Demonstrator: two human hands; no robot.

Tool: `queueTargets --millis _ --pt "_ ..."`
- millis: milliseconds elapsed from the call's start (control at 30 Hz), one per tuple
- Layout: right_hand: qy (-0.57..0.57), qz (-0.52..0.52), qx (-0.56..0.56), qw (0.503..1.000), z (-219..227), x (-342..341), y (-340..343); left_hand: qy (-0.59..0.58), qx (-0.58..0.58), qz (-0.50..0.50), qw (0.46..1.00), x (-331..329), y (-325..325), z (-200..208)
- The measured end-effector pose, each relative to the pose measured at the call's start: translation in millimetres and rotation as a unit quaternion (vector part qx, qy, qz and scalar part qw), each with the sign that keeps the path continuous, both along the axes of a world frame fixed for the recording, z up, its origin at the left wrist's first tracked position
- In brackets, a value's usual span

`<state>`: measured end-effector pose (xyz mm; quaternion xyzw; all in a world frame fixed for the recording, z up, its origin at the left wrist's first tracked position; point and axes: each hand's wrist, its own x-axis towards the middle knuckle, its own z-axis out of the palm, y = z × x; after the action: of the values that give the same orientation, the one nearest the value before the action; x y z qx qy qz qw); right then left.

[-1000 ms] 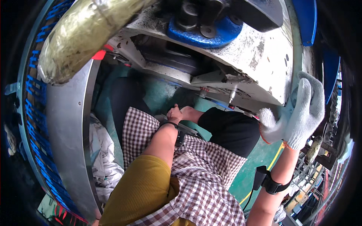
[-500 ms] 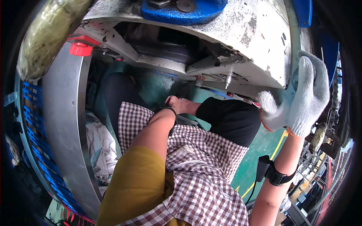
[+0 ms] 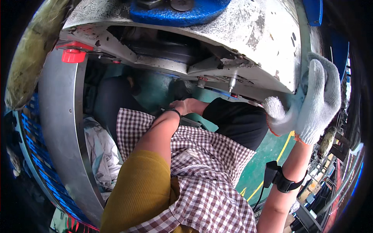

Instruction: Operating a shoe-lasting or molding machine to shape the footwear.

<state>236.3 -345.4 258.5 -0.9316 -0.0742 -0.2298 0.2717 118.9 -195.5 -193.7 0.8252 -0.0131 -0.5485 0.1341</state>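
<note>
My right hand, in a white knitted glove with an orange cuff edge, is raised at the right side of a chipped white machine housing. Its fingers stretch upward beside the housing's corner and the thumb stands apart; I see nothing held in it. Bare, my left hand reaches down between my knees, against my bare lower leg. Its fingers are too small and hidden to make out. A black band circles that wrist. A checked apron covers my lap.
A blue metal part with bolts tops the housing. At left are a red knob, a curved steel panel, a crumpled pale cloth and a blue slatted rack. A wrapped yellowish bundle hangs upper left. Metal fittings protrude underneath.
The view has shifted slightly, so the housing, red knob and wrapped bundle sit further left. My gloved right hand and my left hand keep nearly the same places and poses.
</note>
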Motion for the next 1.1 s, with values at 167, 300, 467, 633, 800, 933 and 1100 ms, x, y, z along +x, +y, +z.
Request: queueTargets --millis 167,300,467,633,800,933,1100 --pt "0.003 0.023 -0.009 1.000 11 2 12 -0.169 0.039 0.128 0.977 -17 -2 -24" --pt "0.003 0.009 -0.035 0.999 12 -1 15 -0.103 0.029 0.090 0.990 -30 13 -41" --pt "0.001 0.016 -0.061 0.998 14 -1 8 0.084 -0.058 0.185 0.978 -53 31 -48" --pt "0.017 -0.001 -0.044 0.999 17 -1 12 0.078 -0.121 0.192 0.971 -43 5 -52" --pt "0.024 -0.001 -0.017 1.000 15 -3 8 0.027 -0.015 0.119 0.992 -41 -1 -65" --pt "0.072 -0.010 0.024 0.997 18 -3 2 0.052 0.034 0.058 0.996 -62 6 -70" --pt "0.080 0.025 0.055 0.995 6 9 11 0.089 0.049 0.043 0.994 -75 8 -80"
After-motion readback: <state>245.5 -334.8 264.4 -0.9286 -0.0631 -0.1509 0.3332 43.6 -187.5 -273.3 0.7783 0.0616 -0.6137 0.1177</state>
